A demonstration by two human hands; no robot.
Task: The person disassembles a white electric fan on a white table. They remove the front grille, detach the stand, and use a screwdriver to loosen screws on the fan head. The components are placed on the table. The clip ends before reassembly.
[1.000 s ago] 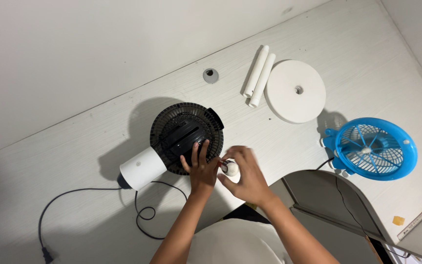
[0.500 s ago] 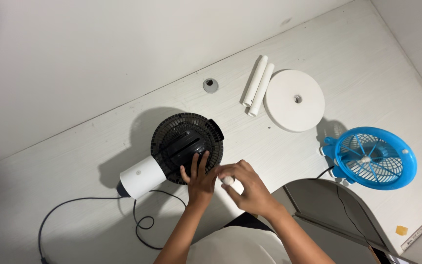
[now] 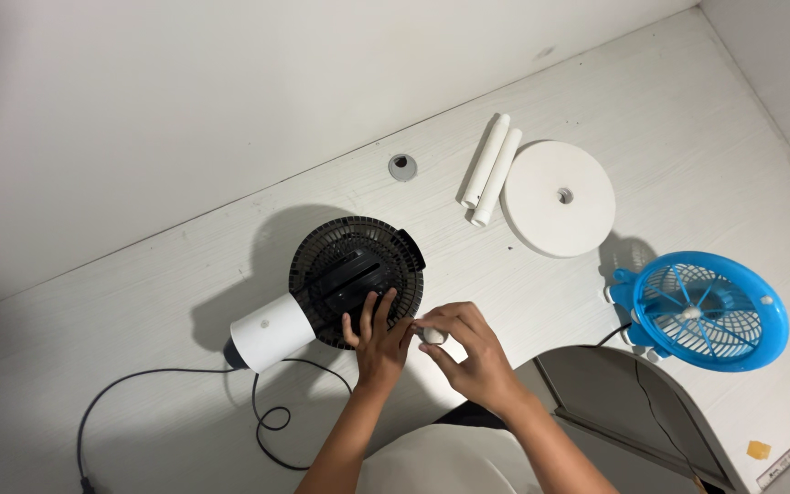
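Left hand (image 3: 375, 334) lies flat, fingers spread, on the black fan grille (image 3: 356, 267) at the table (image 3: 185, 302) middle. Right hand (image 3: 468, 352) pinches a small white knob (image 3: 432, 335) at the grille's 4 o'clock edge; bare table lies at 9 o'clock.

Bright, even overhead light, soft shadows cast leftward, sharp focus, corners slightly dim.

**A plain desk used as a small repair bench**

It looks like a home or office desk: a white wood-grain desktop (image 3: 185, 302) against a bare white wall (image 3: 139, 91), with a cable grommet (image 3: 401, 166). A dismantled black fan (image 3: 354, 274), 2 white tubes (image 3: 491, 174), a round base (image 3: 560, 197) and a blue fan (image 3: 710, 311) lie spread out.
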